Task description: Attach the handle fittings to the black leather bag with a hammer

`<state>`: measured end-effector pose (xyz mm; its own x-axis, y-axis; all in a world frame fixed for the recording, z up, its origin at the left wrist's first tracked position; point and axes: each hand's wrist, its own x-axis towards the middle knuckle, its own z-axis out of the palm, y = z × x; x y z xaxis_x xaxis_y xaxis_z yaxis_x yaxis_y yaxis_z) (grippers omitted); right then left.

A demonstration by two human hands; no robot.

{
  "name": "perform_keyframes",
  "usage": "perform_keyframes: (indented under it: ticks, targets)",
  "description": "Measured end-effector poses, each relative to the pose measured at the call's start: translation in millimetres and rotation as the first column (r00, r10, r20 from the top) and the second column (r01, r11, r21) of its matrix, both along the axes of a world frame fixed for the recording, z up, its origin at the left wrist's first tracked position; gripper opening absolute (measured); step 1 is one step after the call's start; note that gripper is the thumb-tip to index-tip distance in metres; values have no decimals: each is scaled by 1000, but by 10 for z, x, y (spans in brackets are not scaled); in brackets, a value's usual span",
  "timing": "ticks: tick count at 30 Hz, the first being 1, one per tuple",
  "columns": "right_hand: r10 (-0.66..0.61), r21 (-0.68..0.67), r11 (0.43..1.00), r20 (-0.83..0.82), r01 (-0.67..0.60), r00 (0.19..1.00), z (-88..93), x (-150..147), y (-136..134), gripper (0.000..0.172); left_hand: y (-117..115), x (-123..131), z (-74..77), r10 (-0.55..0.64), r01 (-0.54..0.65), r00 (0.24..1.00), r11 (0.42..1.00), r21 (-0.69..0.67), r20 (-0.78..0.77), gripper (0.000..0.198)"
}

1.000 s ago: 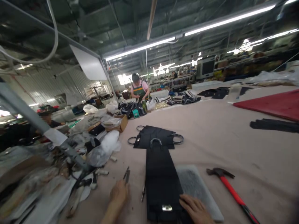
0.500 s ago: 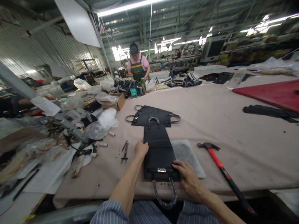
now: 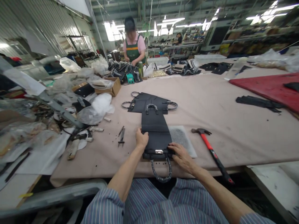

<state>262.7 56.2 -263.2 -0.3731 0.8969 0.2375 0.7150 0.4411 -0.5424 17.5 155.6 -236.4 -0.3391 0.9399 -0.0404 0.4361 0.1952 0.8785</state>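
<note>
Moved left hand (image 3: 141, 139) away from fork (image 3: 122, 136), pinching left edge of bag (image 3: 156, 140) with curled fingers; kept right hand (image 3: 181, 155) loosely bent at near-right corner, unclear if gripping. Now steadying both sides.

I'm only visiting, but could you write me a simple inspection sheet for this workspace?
Surface: cloth-covered table, with small dark specks.
Things in hand: black bag piece with a metal clasp; its near handle reaches the table's edge.
Clutter: plastic bags heaped at left; hammer lying at right.
Hands: left hand grips the piece's left edge; right hand touches its right edge near the clasp.
Cables: thin pale line hanging behind; cannot tell if electrical.
Surroundings: co-worker in a green apron across the table.
</note>
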Motion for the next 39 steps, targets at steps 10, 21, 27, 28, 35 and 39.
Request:
perform_keyframes:
  ticks: [10,21,27,28,35,39]
  targets:
    - [128,42,985,468,-166,874,451,-230,91,20,-832,-400,186,-569,750,427,657,-76,-703,17]
    - [323,12,905,630,-425,706,521,-398,187,16,-894,-159,322,-517,787,-110,477,-392,-849,13]
    - [328,25,910,565,-413,757,464,-344,205,11,-887,-553,107,-506,929,110,359,-93,-855,18]
    - [331,26,911,548,-411,768,456,-320,209,11,-887,-611,65,-494,941,154,338,-26,-856,20]
    - [440,27,861,460,-507,771,367,-123,248,16,-907,-699,-147,-431,950,261,274,150,-864,25]
    - [444,108,858,336,-503,830,291,-10,155,16,-968,-681,-187,-439,928,318,327,180,-840,31]
